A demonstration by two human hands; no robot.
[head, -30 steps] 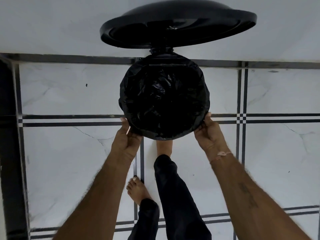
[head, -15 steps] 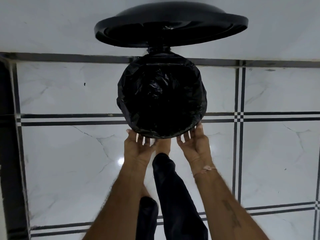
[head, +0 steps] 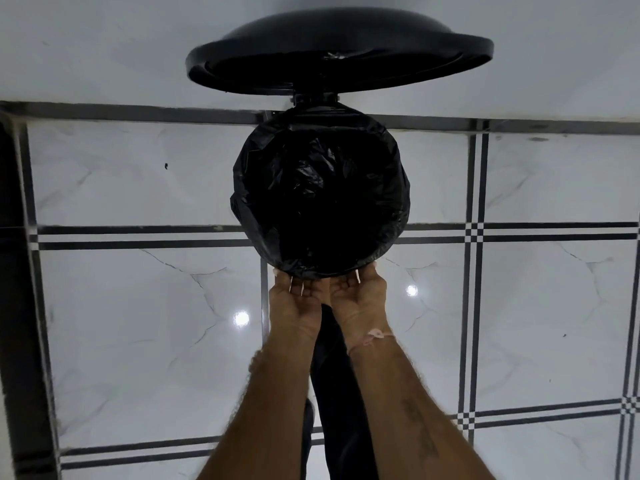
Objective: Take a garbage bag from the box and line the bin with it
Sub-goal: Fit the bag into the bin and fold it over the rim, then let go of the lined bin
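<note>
A black garbage bag (head: 322, 188) lines the round bin, its mouth folded out over the whole rim so the bin's body is hidden. The bin's black lid (head: 339, 60) stands raised behind it. My left hand (head: 294, 303) and my right hand (head: 360, 299) are side by side at the near edge of the rim, palms up. Their fingers are stretched out, with the tips against and under the bag's hanging hem. The box of bags is not in view.
The bin stands on a glossy white marble-look floor with dark tile lines (head: 138, 237), close to a white wall. My leg in black trousers (head: 336, 393) reaches forward under the hands to the bin's base. A dark vertical edge (head: 14, 271) runs along the far left.
Both hands slid from the left and right sides of the rim inward along the bag's hem and now meet at the near edge. The bag's inside looks more pushed down.
</note>
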